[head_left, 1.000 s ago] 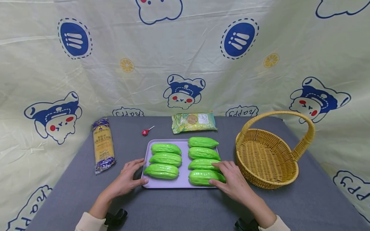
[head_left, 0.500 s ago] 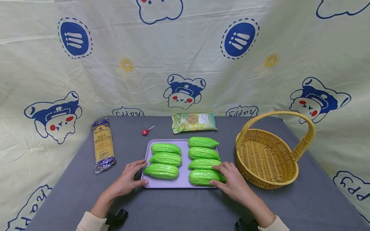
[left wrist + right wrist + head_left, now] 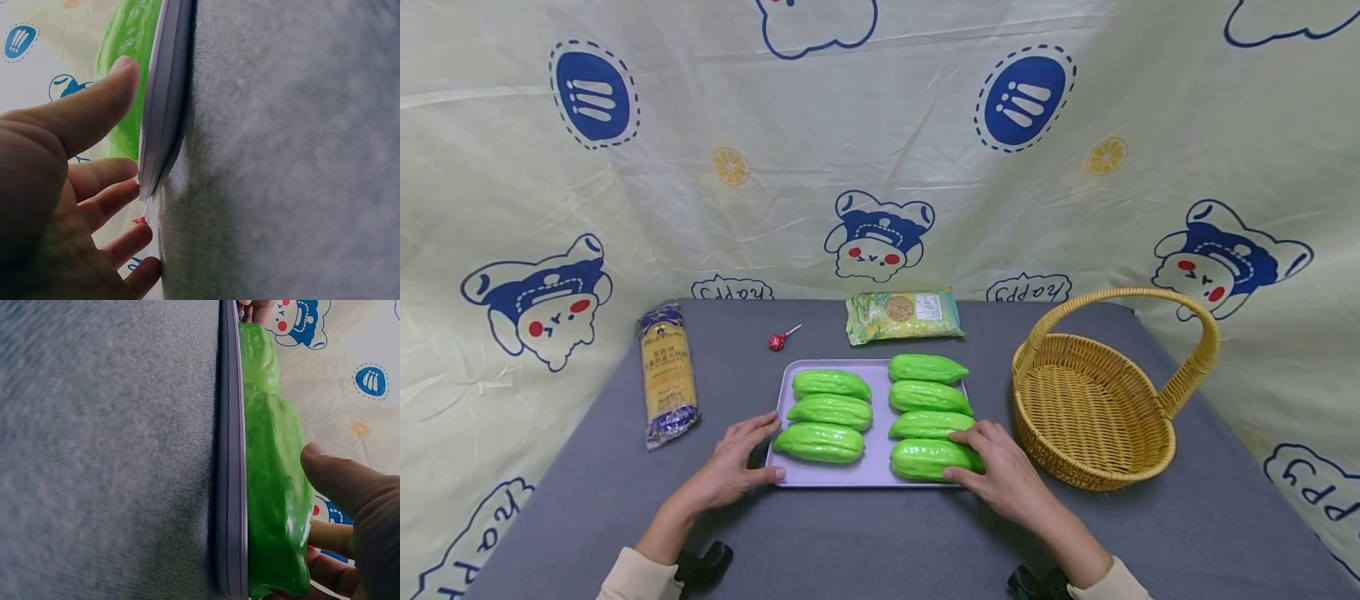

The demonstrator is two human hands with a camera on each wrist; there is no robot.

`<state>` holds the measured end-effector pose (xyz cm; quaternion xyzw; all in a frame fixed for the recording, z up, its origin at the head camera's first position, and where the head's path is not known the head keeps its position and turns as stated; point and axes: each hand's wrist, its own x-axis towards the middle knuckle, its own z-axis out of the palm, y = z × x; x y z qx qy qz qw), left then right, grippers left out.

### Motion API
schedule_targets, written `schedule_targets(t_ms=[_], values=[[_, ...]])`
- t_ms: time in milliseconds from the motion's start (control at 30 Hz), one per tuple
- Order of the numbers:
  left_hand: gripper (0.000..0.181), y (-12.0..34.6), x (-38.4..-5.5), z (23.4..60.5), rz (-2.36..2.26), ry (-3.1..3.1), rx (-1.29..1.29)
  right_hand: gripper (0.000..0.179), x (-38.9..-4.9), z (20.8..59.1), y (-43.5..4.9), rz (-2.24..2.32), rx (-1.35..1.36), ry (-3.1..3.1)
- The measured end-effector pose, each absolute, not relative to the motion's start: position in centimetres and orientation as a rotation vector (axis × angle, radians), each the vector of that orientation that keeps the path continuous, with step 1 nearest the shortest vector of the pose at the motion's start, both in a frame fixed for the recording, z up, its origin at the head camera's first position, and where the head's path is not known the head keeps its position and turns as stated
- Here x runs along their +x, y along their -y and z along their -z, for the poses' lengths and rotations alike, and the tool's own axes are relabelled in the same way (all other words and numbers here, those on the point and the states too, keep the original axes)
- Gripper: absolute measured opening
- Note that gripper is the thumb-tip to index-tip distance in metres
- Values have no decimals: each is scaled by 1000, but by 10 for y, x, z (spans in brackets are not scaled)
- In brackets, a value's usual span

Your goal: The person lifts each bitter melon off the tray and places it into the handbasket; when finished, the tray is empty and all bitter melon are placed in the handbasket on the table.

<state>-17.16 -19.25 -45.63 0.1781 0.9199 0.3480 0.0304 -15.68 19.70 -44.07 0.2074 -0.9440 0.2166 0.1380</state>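
A lilac rectangular tray [image 3: 878, 467] bears two columns of glossy green ridged vegetables that look like bitter melons, three on the left and several on the right. My left hand [image 3: 737, 462] is at the tray's left edge, fingers relaxed. In the left wrist view its fingertips [image 3: 129, 167] are right at the tray corner, and its thumb overlaps a green bitter melon [image 3: 130, 125]. My right hand [image 3: 1003, 471] spreads over the right end of the nearest right bitter melon [image 3: 928, 460]. In the right wrist view, thumb and fingers are loosely placed about that bitter melon [image 3: 275, 494].
A wicker basket [image 3: 1086, 417] with a tall handle stands right of the tray. Behind the tray lie a green-yellow packet [image 3: 904, 317] and a red lollipop [image 3: 778, 341]. A long blue-and-yellow pasta packet [image 3: 668, 375] lies at left. A printed cloth [image 3: 955, 217] hangs behind the grey table [image 3: 850, 542].
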Motion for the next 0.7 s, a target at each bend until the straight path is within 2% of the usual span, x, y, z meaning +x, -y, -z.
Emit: schedule_targets(t_ms=[700], values=[[82,192,-172,456,-1034,-2812,512,50,-158,442,-194,-652,530,2842]])
